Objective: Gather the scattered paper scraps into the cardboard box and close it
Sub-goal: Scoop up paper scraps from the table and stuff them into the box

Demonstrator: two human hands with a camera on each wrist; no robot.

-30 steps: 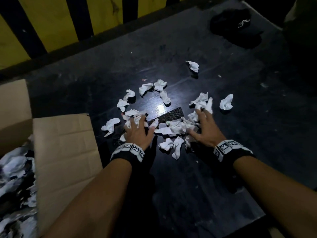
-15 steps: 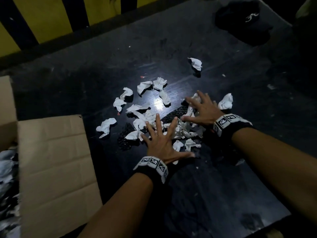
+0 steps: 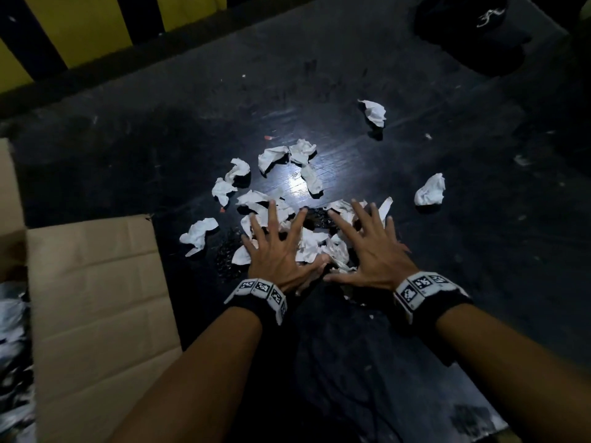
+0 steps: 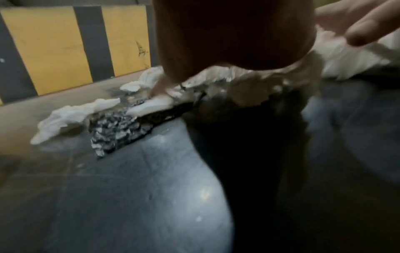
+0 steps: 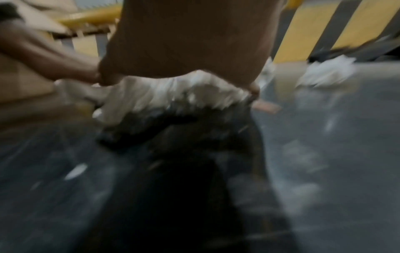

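Note:
White crumpled paper scraps [image 3: 315,247] lie heaped on the dark table [image 3: 367,362], mixed with a black patterned scrap [image 4: 116,131]. My left hand [image 3: 276,247] and right hand [image 3: 372,244] lie side by side on the heap, fingers spread straight and pressing down on the paper [image 5: 173,92]. Loose scraps lie apart: one at the left [image 3: 198,233], one at the right [image 3: 430,190], one farther back [image 3: 374,111]. The cardboard box [image 3: 9,199] stands at the left with its flap [image 3: 96,314] folded out over the table; scraps show inside it.
A yellow and black striped wall [image 3: 96,24] runs along the table's far side. A dark cap-like object [image 3: 473,27] sits at the far right corner. The table's front edge [image 3: 479,438] cuts across at the lower right.
My left hand has gone from curled over scraps to flat and spread. The right hand has pulled back from the far side of the heap, and both now press it side by side.

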